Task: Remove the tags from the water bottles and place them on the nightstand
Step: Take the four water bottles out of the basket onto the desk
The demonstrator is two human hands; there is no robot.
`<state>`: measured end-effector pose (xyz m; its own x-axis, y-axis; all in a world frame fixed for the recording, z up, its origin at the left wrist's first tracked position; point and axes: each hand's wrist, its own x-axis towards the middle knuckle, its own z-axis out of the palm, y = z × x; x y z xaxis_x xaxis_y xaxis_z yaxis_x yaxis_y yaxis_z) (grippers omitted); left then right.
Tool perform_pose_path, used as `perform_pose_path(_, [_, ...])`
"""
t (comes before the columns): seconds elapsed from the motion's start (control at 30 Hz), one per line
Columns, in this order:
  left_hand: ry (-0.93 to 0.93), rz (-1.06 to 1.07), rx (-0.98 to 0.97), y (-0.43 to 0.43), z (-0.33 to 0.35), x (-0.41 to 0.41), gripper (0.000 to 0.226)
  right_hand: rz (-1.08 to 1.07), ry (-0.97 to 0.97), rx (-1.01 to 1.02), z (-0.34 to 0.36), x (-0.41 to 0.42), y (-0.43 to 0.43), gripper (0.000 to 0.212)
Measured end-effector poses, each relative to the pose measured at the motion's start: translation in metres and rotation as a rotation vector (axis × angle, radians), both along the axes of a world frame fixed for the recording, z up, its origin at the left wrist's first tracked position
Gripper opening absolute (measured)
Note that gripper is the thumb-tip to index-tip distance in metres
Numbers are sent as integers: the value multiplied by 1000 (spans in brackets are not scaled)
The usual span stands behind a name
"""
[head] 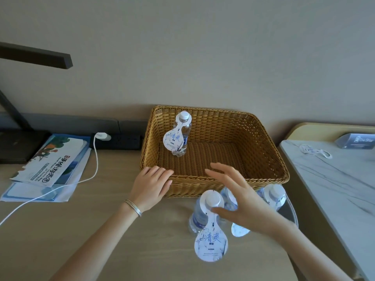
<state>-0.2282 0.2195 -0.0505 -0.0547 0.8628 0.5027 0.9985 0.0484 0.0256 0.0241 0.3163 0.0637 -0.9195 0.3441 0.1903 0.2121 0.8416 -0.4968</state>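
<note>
A hotel room is suggested by tagged complimentary water bottles [181, 134], a tourist brochure [54, 161] and a marble nightstand [334, 179] at three o'clock.

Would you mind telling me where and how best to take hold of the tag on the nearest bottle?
Probably pinch the tag by its narrow neck just under the cap, coming from the front with the right hand, open beside it. The wide lobe hangs free down the front of the upright bottle, so lifting clears the cap.

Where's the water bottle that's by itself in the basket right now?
The lone water bottle stands upright in the back left corner of the wicker basket, its tag on its neck, beyond the left hand.
</note>
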Motion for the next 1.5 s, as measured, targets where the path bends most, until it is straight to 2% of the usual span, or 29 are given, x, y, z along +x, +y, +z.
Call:
perform_pose_path(0.2, [-31, 13, 57, 2, -5, 3, 32, -110, 77, 139, 25, -68, 64, 66])
perform_pose_path(0.37, [-78, 43, 133, 4, -12, 9, 32, -208, 26, 144, 4, -133, 116, 72])
perform_pose_path(0.73, [-102, 33, 139, 6, -19, 5, 32, -225, -20, 117, -44, -217, 162, 83])
perform_pose_path(0.93, [-97, 31, 154, 7, -21, 3, 28, -200, 10, 48, -63, -236, 175, 87])
perform_pose_path(1.1, [-100, 47, 182, 9, -24, 4, 29, -222, 78, -39, -73, -237, 176, 77])
perform_pose_path(1.5, [-82, 50, 203, 11, -25, 5, 30, -160, 76, -24, -72, -228, 170, 68])
